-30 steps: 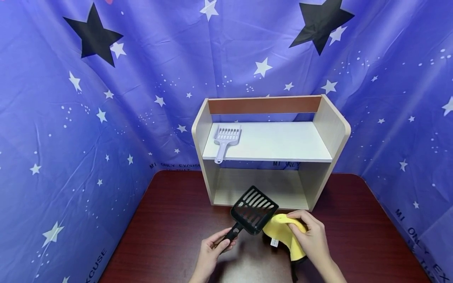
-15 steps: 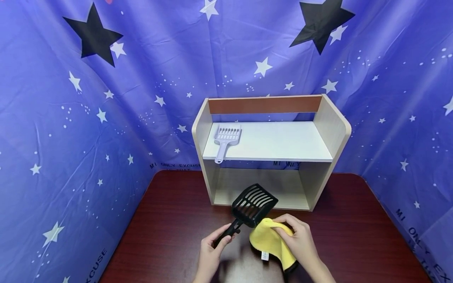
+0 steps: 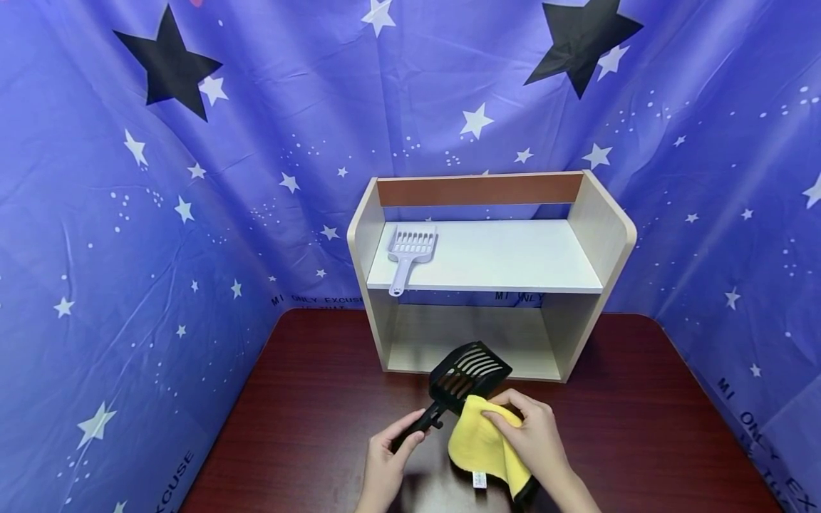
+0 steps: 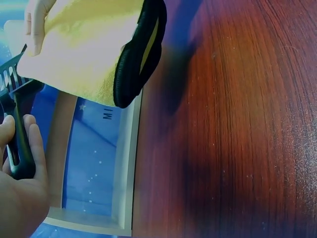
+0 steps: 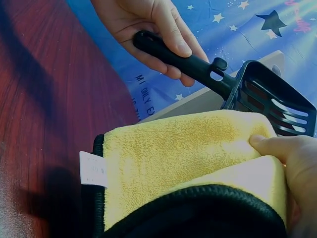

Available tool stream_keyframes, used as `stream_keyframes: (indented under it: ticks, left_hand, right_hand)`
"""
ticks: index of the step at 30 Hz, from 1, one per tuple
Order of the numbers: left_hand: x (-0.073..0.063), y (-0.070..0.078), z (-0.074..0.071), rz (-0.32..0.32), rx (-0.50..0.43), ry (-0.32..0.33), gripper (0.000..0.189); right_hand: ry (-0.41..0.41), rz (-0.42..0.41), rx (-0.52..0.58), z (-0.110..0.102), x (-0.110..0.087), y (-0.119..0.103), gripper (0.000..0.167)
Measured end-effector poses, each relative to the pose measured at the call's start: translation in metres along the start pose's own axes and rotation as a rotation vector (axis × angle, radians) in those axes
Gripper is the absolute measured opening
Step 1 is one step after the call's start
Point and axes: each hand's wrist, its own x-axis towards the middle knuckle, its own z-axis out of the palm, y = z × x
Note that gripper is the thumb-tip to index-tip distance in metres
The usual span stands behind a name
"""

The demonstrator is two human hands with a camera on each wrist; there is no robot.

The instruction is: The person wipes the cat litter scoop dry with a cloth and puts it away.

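Note:
My left hand grips the handle of a black slotted litter scoop, which is held above the table, head pointing up and to the right. In my right hand a yellow cloth with black edging and a white tag is pinched between thumb and fingers. The cloth lies against the near edge of the scoop's head and covers part of it. Seen from the right wrist, the cloth hangs folded, and the scoop's handle has a small hook near the head.
A wooden two-tier shelf stands at the back of the dark red table. On its upper board, at the left, lies a pale lavender litter scoop, its handle jutting over the front edge. A blue star-patterned curtain surrounds the table.
My right hand has brought the cloth left, up against the black scoop's head. The black scoop has tilted, and my left hand has shifted slightly. The lavender scoop stays where it was.

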Motion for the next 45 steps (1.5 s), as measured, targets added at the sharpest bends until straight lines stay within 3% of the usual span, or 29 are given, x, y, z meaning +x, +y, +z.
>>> stream_keyframes:
  ticks: [8, 18, 28, 37, 45]
  left_hand:
    - [0.000, 0.000, 0.000, -0.001, 0.047, 0.007, 0.030]
    - [-0.001, -0.001, -0.006, 0.015, 0.068, 0.000, 0.029]
    - [-0.001, -0.001, -0.012, -0.021, 0.035, -0.042, 0.031]
    - [-0.002, -0.005, -0.019, 0.011, -0.009, -0.103, 0.032]
    - [-0.001, -0.007, -0.023, 0.006, -0.019, -0.109, 0.032]
  right_hand:
    - [-0.012, 0.085, -0.044, -0.002, -0.001, 0.002, 0.033]
    - [0.022, 0.084, -0.051, -0.007, 0.001, 0.005, 0.032]
    - [0.038, 0.097, -0.062, -0.014, 0.005, 0.010, 0.032]
    - [0.071, 0.108, -0.083, -0.022, 0.007, 0.015, 0.032]
    - [0.108, 0.112, -0.070, -0.028, 0.010, 0.019, 0.031]
